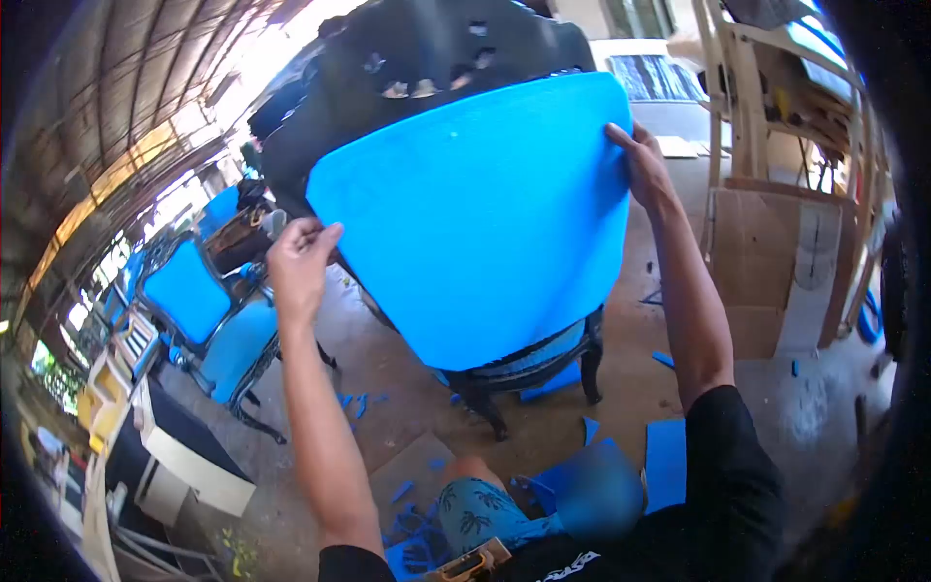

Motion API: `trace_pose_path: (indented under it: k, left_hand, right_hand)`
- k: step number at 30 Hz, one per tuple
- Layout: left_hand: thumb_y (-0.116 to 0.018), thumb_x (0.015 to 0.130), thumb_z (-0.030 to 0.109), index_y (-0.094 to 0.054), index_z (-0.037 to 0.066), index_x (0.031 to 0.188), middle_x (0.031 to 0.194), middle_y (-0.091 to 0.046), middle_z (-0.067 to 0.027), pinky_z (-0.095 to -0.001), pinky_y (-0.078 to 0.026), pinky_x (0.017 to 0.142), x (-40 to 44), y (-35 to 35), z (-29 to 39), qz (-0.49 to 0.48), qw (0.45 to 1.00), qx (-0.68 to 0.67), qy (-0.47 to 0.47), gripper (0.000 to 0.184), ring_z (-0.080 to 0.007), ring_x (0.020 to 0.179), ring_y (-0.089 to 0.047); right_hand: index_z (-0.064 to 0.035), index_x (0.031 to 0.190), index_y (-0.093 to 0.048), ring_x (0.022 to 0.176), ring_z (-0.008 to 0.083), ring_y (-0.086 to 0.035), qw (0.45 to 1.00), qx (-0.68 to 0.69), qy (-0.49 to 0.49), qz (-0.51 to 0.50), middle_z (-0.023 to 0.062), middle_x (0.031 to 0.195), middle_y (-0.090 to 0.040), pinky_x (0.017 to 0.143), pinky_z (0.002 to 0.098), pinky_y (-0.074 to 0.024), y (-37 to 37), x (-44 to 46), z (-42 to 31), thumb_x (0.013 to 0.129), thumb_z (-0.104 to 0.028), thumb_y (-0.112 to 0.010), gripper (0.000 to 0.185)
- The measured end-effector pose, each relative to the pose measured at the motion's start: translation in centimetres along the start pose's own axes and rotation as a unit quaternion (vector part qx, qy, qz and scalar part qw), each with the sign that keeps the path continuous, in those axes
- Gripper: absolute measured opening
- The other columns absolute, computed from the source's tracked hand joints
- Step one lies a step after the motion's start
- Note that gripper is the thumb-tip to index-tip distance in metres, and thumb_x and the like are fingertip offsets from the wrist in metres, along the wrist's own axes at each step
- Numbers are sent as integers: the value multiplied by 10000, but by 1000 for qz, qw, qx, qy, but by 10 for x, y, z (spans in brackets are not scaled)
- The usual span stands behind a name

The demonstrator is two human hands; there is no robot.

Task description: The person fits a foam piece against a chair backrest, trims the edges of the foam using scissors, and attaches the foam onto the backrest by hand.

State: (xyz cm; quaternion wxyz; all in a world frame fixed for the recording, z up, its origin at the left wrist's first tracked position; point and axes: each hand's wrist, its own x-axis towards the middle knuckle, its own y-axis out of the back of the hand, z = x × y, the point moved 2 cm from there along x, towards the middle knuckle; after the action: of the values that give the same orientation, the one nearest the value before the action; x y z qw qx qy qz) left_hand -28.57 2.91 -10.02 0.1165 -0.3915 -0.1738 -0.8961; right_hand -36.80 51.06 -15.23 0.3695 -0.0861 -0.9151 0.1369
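Observation:
A large bright blue panel (480, 223) with rounded corners covers the back of a dark carved chair (427, 58). My right hand (642, 167) grips the panel's upper right edge, thumb on its face and the other fingers hidden behind. At the left edge, my left hand (305, 260) has its thumb and fingers bent close together beside the panel; whether they pinch the edge is not clear. Below the panel, part of the chair's seat and its dark legs (593, 364) show.
Another carved chair (189, 291) with blue upholstery stands at the left. Blue scraps (665, 464) lie on the floor near my legs. Cardboard (761, 257) leans against a wooden rack (747, 116) at the right. Pale boards (199, 475) are at lower left.

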Motion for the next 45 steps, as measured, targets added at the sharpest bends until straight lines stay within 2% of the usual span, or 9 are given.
trace_pose_path:
  k: [7, 15, 23, 26, 29, 33, 37, 43, 45]
  left_hand:
    - [-700, 899, 86, -620, 12, 954, 881, -644, -14, -211, -441, 694, -6, -1, -23, 5, 996, -67, -55, 122, -57, 766, -558]
    - [-720, 879, 129, -603, -2, 974, 857, -651, -33, -245, -462, 709, -7, -5, -31, 22, 992, -119, -33, 200, -93, 777, -579]
    - [-700, 927, 211, -653, 35, 929, 800, -599, 45, -223, -394, 649, 0, -6, -29, 70, 995, -17, -69, 183, -38, 725, -488]
    - [-721, 897, 245, -617, 7, 826, 746, -571, 7, -269, -398, 651, 1, -6, -27, 101, 992, 38, -59, 269, -80, 708, -480]
    - [-712, 908, 233, -592, 13, 817, 727, -509, 39, -261, -362, 628, 4, -3, -31, 113, 989, 54, -79, 266, -63, 702, -425]
    - [-679, 947, 216, -597, 39, 832, 752, -482, 67, -242, -322, 612, 16, -6, -49, 85, 991, -63, -77, 227, -42, 703, -383]
    - [-671, 956, 219, -503, 77, 748, 709, -410, 77, -235, -273, 576, 14, -11, -41, 79, 992, -54, -88, 303, -32, 670, -341]
    - [-655, 966, 222, -456, 89, 720, 692, -382, 76, -246, -248, 550, 17, -7, -48, 83, 993, -49, -68, 344, -30, 651, -316]
    - [-653, 967, 224, -469, 77, 736, 694, -401, 70, -249, -257, 551, 16, -12, -43, 80, 994, -43, -67, 330, -35, 653, -329]
  right_hand:
    - [49, 1212, -600, 851, 174, -632, 1000, 4, -7, -9, 106, 1005, -677, 799, 305, -523, -2, -2, 4, 909, -324, -703, 491]
    - [9, 1178, -633, 812, 134, -615, 1000, 7, -6, -13, 65, 967, -672, 741, 288, -510, -9, -5, -4, 899, -272, -717, 405]
    - [-2, 1112, -636, 776, 141, -625, 999, -24, -23, -14, 55, 930, -675, 702, 292, -519, -13, 2, 11, 917, -241, -685, 312]
    - [13, 1117, -639, 756, 126, -627, 1000, 28, 3, 7, 51, 922, -679, 688, 280, -525, -25, -7, 1, 912, -227, -698, 320]
    - [26, 1175, -635, 838, 149, -638, 1000, 10, -23, 16, 75, 994, -690, 770, 308, -531, -23, -4, -3, 883, -229, -723, 398]
    - [34, 1175, -634, 852, 167, -647, 999, 18, -35, 22, 90, 1013, -695, 776, 327, -536, -24, 2, -6, 871, -229, -730, 413]
    - [40, 1157, -651, 861, 168, -649, 999, -5, 1, 54, 98, 1010, -701, 786, 323, -528, -28, 2, -8, 854, -224, -735, 410]
    - [70, 1065, -681, 874, 231, -671, 972, -142, 68, 173, 173, 957, -711, 807, 359, -515, -30, 17, 6, 802, -411, -729, 550]
    - [45, 1021, -705, 908, 265, -684, 977, -134, 47, 158, 212, 945, -714, 817, 379, -512, -30, 16, 3, 795, -420, -725, 518]
